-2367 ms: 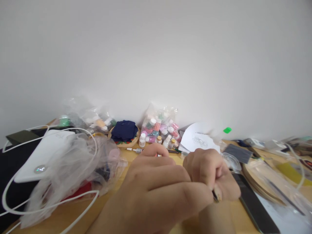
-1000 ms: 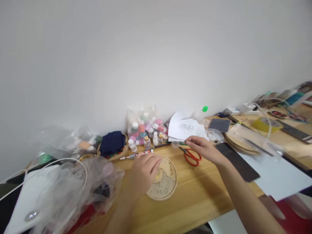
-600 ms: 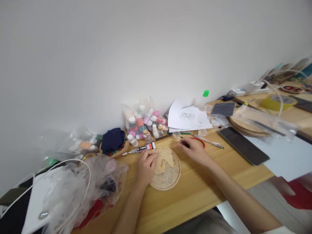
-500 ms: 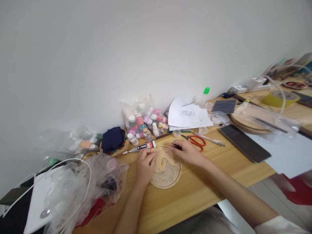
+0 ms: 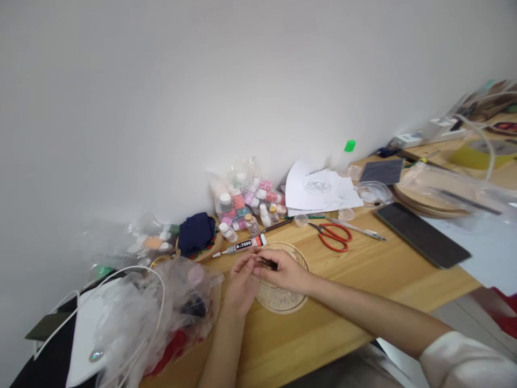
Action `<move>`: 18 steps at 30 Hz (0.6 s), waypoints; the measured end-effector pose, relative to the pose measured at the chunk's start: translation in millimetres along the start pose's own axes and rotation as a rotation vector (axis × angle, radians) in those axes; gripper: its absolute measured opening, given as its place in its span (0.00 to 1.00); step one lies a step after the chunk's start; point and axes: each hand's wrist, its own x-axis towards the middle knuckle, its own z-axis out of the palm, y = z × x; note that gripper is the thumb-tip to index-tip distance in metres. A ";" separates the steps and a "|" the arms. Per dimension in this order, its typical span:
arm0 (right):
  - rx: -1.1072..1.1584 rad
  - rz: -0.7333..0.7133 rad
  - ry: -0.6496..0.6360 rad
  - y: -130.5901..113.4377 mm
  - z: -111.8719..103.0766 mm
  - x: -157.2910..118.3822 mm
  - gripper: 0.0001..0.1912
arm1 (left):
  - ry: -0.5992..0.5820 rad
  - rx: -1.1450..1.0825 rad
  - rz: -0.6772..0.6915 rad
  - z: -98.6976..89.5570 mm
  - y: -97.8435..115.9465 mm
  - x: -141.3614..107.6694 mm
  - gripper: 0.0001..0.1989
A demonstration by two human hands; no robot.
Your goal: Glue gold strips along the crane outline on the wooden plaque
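Bending inward over the worktop (image 5: 327,328), the two hands meet fingertip to fingertip above a round wooden disc (image 5: 280,303). From where I stand, the right hand (image 5: 287,270) has its grip closed around a dark, slender tool (image 5: 269,263), which lies between the thumb and fingers and points towards the left hand (image 5: 241,285). The left grip is pinched at the fingertips, though I cannot tell whether anything sits inside it. The disc lies flat beneath both hands, partly covered by them, its pale face worked with fine, dense lines inside a rounded rim. Just behind the hands lies a glue tube (image 5: 244,245) with a black and red label and a narrow pale nozzle. Scissors (image 5: 322,231) with looped red handles rest to the right, near a smooth, dark phone (image 5: 422,234). Farther back, small jars crowd a clear bag (image 5: 242,196), beside curling white paper (image 5: 319,188). On the left are folded navy cloth (image 5: 196,233) and a crumpled, filmy plastic bag (image 5: 133,318)
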 end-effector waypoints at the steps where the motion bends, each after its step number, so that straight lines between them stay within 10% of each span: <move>1: 0.025 0.013 0.015 -0.9 1.3 -0.2 0.07 | -0.006 -0.023 -0.015 -0.2 0.6 -0.5 0.12; 11: -0.099 -0.003 0.061 1.2 -15.2 -4.5 0.07 | -0.013 0.125 0.088 -4.4 -2.8 6.6 0.10; 18: -0.805 0.025 -0.044 -0.3 -66.4 4.3 0.08 | 0.187 1.232 0.557 -22.3 2.5 13.6 0.12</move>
